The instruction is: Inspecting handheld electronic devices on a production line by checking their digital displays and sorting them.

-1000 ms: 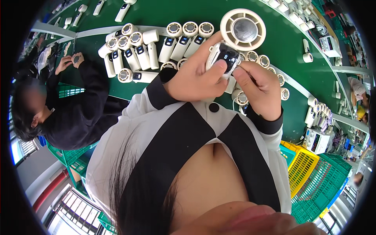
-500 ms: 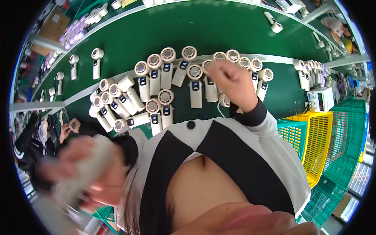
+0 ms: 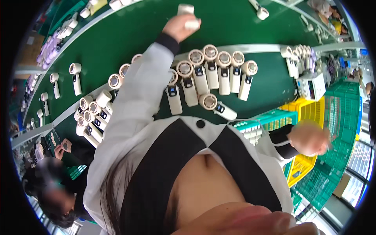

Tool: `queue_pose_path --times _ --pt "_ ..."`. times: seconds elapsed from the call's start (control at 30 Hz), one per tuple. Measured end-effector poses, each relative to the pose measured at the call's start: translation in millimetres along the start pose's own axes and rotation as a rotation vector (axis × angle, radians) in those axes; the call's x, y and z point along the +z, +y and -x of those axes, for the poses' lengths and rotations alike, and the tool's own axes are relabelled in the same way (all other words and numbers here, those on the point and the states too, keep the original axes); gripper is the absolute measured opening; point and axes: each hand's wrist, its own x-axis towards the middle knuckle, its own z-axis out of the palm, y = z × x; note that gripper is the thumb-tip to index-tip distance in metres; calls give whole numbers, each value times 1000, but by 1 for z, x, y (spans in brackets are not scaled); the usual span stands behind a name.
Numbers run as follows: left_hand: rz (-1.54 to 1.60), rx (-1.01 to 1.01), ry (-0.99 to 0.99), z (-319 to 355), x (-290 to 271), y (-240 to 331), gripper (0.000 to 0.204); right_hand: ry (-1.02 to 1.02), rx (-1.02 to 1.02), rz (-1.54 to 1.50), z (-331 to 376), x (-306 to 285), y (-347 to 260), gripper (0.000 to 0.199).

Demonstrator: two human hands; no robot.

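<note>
My left hand (image 3: 181, 28) reaches out over the green belt, its fingers closed round a white handheld fan (image 3: 185, 9). The fan's round head shows past my hand, and the handle's end pokes out at the fingers. My right hand (image 3: 309, 137) is at the right, over the yellow crate (image 3: 313, 111); motion smears its fingers. Before me, several white handheld fans (image 3: 199, 78) lie in a fanned-out row, with small dark displays on their handles. One fan (image 3: 225, 110) lies askew nearer to me. My left sleeve hides part of the row.
Another cluster of fans (image 3: 92, 113) lies at the left. Single fans (image 3: 75, 78) stand spaced along the belt (image 3: 129, 35). A white instrument box (image 3: 311, 87) sits at the right, by green crates (image 3: 338, 129). A co-worker (image 3: 58, 188) is at the lower left.
My left hand has swung from the lower left out over the belt with a fan. My right hand has left the row of fans and moved right, toward the yellow crate.
</note>
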Motion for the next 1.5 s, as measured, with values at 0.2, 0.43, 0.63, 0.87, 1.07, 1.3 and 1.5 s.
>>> queue_pose_path --times 0.2,0.43,0.63,0.87,1.07,1.3,1.5 --pt "-111 -69 -119 -69 -6 53 30 123 -3 200 25 33 -19 5" --pt "-225 -68 -92 19 -28 85 20 375 16 223 64 0 17 22" --pt "-2407 955 878 258 -39 -60 14 156 230 212 56 -8 49 30" --pt "-1896 341 1613 296 -83 -163 33 -280 339 143 3 2 109 39" --pt "-2120 234 1529 281 -87 -167 39 -361 422 273 -26 48 132 37" --pt "-1457 214 1107 288 -76 -147 41 -156 881 219 -32 57 164 29" --pt "-1029 348 897 302 -8 -130 38 496 604 171 -46 52 222 26"
